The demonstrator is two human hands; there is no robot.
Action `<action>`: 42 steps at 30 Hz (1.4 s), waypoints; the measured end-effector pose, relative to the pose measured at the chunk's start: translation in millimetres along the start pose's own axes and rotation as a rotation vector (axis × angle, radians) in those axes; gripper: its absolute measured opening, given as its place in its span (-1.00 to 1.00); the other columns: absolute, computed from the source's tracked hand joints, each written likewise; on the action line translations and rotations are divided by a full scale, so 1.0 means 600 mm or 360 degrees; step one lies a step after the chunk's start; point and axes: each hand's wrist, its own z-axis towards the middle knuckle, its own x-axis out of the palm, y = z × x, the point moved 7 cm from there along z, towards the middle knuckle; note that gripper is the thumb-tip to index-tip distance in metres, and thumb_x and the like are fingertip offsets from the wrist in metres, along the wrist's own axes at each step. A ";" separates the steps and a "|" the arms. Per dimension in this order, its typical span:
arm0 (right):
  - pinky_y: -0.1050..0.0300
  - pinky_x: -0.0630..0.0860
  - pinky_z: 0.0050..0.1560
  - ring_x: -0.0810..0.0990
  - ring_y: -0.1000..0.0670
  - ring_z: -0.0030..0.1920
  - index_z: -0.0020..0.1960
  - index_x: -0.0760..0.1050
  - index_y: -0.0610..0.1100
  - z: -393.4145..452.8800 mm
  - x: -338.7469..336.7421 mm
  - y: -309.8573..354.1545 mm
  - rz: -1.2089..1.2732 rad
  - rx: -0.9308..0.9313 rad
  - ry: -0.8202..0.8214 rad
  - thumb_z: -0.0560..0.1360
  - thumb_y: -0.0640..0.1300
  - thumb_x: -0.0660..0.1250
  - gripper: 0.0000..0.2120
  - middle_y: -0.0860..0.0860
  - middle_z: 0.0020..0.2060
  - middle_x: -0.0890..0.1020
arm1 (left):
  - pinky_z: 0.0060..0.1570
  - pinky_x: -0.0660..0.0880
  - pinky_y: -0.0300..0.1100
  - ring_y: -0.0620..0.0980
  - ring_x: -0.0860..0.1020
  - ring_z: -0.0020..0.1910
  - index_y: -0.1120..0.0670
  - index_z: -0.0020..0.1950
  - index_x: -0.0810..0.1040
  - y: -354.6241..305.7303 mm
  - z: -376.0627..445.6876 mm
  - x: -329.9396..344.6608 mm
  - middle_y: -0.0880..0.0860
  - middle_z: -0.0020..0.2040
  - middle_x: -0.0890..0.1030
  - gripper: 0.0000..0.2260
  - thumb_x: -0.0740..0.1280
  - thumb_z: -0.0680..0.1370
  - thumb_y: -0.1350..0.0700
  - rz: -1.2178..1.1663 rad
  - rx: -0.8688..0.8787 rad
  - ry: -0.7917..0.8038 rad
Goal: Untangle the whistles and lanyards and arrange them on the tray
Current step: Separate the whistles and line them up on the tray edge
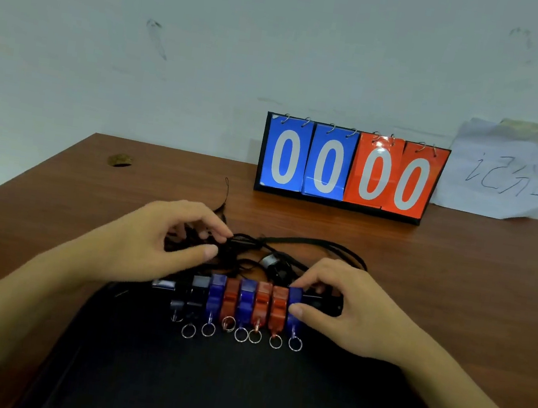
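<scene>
A black tray [227, 391] lies at the near edge of the brown table. Along its far rim stands a row of several whistles, black, blue [215, 295] and red [277, 309], each with a small metal ring toward me. Behind the row lies a tangle of black lanyards [254, 246] with a black whistle [274, 263] in it. My left hand [154, 246] pinches lanyard cord at the left of the tangle. My right hand [346, 308] grips a black whistle [322, 303] at the right end of the row, thumb against the last blue whistle [296, 297].
A flip scoreboard [352, 169] reading 00 00 in blue and red stands at the back of the table against the wall. A sheet of paper with handwriting [510, 175] leans to its right. A small brown scrap [120, 160] lies at the far left.
</scene>
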 end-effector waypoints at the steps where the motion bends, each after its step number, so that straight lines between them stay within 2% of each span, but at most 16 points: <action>1: 0.13 0.57 0.13 0.54 0.21 0.15 0.16 0.55 0.23 0.000 -0.001 0.001 -0.0036 0.0002 -0.0017 0.45 0.38 0.31 -0.62 0.29 0.10 0.57 | 0.06 0.55 -0.28 -0.17 0.62 0.13 -0.22 0.17 0.63 0.015 -0.008 -0.006 -0.20 0.10 0.67 -0.84 0.38 0.62 0.00 -0.0059 -0.0003 -0.0139; 4: 0.25 0.53 0.08 0.53 0.22 0.15 0.18 0.56 0.22 -0.001 -0.013 0.005 -0.0052 0.0020 -0.0161 0.48 0.33 0.29 -0.65 0.30 0.07 0.58 | 0.04 0.58 -0.15 -0.11 0.64 0.08 -0.21 0.10 0.66 0.057 -0.014 0.007 -0.17 0.03 0.68 -0.84 0.31 0.59 -0.10 -0.0081 -0.0048 -0.0205; 8: 0.33 0.53 -0.02 0.57 0.20 0.06 0.11 0.56 0.24 0.017 -0.038 0.018 -0.0056 0.0032 -0.0320 0.51 0.13 0.31 -0.81 0.28 -0.01 0.59 | 0.09 0.59 -0.14 -0.13 0.68 0.06 -0.11 0.08 0.70 0.089 -0.009 0.009 -0.14 0.02 0.73 -0.82 0.29 0.65 0.00 -0.0392 -0.0136 -0.0256; 12: 0.31 0.52 0.06 0.53 0.24 0.08 0.16 0.56 0.16 0.062 -0.036 0.024 -0.0274 0.0067 -0.0314 0.57 0.00 0.35 -0.82 0.28 0.02 0.56 | 0.13 0.54 -0.12 -0.12 0.67 0.08 -0.08 0.06 0.71 0.097 -0.008 0.011 -0.13 0.02 0.74 -0.77 0.25 0.62 -0.01 -0.0499 -0.0143 -0.0220; 17: 0.21 0.56 0.09 0.54 0.19 0.03 0.21 0.57 0.10 0.108 0.003 0.034 -0.0504 0.0113 0.0024 0.59 0.05 0.34 -0.79 0.17 0.05 0.60 | 0.11 0.46 -0.35 -0.18 0.66 0.10 -0.06 0.06 0.73 0.106 -0.005 0.027 -0.17 0.02 0.74 -0.76 0.24 0.70 0.06 -0.0545 -0.0147 -0.0068; 20: 0.14 0.61 0.11 0.59 0.20 0.03 0.24 0.53 0.13 0.116 0.007 0.032 -0.0471 0.0188 0.0171 0.59 0.07 0.34 -0.77 0.18 0.05 0.64 | 0.15 0.45 -0.35 -0.21 0.65 0.13 -0.07 0.07 0.72 0.109 -0.003 0.035 -0.19 0.04 0.72 -0.78 0.27 0.69 0.08 -0.0487 -0.0136 0.0009; 24: 0.14 0.55 0.16 0.60 0.19 0.08 0.36 0.40 0.18 0.126 0.009 0.043 -0.0592 0.0194 0.0426 0.59 0.07 0.34 -0.64 0.17 0.09 0.67 | 0.16 0.46 -0.33 -0.21 0.65 0.12 -0.03 0.04 0.73 0.110 -0.001 0.037 -0.13 0.03 0.73 -0.80 0.30 0.68 0.12 -0.0471 -0.0096 0.0022; 27: 0.23 0.53 0.01 0.59 0.22 -0.04 0.36 0.43 0.15 0.137 0.010 0.059 -0.0643 0.0188 0.0534 0.59 0.02 0.34 -0.65 0.14 0.09 0.66 | 0.16 0.48 -0.26 -0.22 0.64 0.11 -0.04 0.02 0.73 0.111 0.000 0.039 -0.13 0.04 0.72 -0.79 0.29 0.68 0.12 -0.0447 -0.0084 0.0035; 30: 0.18 0.56 0.09 0.60 0.17 0.02 0.34 0.48 0.11 0.145 0.010 0.071 -0.0657 0.0228 0.0576 0.58 -0.05 0.35 -0.67 0.12 0.12 0.64 | 0.14 0.48 -0.26 -0.27 0.64 0.10 -0.06 0.01 0.73 0.114 0.000 0.040 -0.16 0.03 0.72 -0.79 0.29 0.68 0.09 -0.0452 -0.0105 0.0035; 34: 0.19 0.57 0.10 0.61 0.17 0.04 0.28 0.50 0.12 0.142 0.001 0.076 -0.0518 0.0228 0.0428 0.57 -0.05 0.38 -0.71 0.16 0.07 0.64 | 0.11 0.45 -0.30 -0.29 0.63 0.09 -0.07 0.00 0.73 0.113 0.000 0.039 -0.22 0.01 0.72 -0.79 0.30 0.68 0.08 -0.0463 -0.0100 0.0019; 39: 0.30 0.53 -0.05 0.60 0.17 -0.01 0.34 0.42 0.08 0.118 -0.064 0.083 -0.0251 0.0223 -0.0194 0.60 -0.07 0.35 -0.67 0.20 0.02 0.55 | 0.01 0.41 -0.42 -0.34 0.62 0.04 -0.09 0.02 0.71 0.108 0.002 0.040 -0.29 0.00 0.70 -0.81 0.30 0.68 0.06 -0.0394 -0.0082 0.0025; 42: 0.28 0.55 0.01 0.59 0.17 0.03 0.37 0.44 0.05 0.099 -0.087 0.081 -0.0097 0.0254 -0.0446 0.62 -0.09 0.32 -0.67 0.17 0.08 0.56 | -0.05 0.41 -0.44 -0.37 0.62 -0.01 -0.10 0.02 0.71 0.109 0.002 0.040 -0.23 -0.03 0.71 -0.82 0.30 0.68 0.06 -0.0393 -0.0091 0.0031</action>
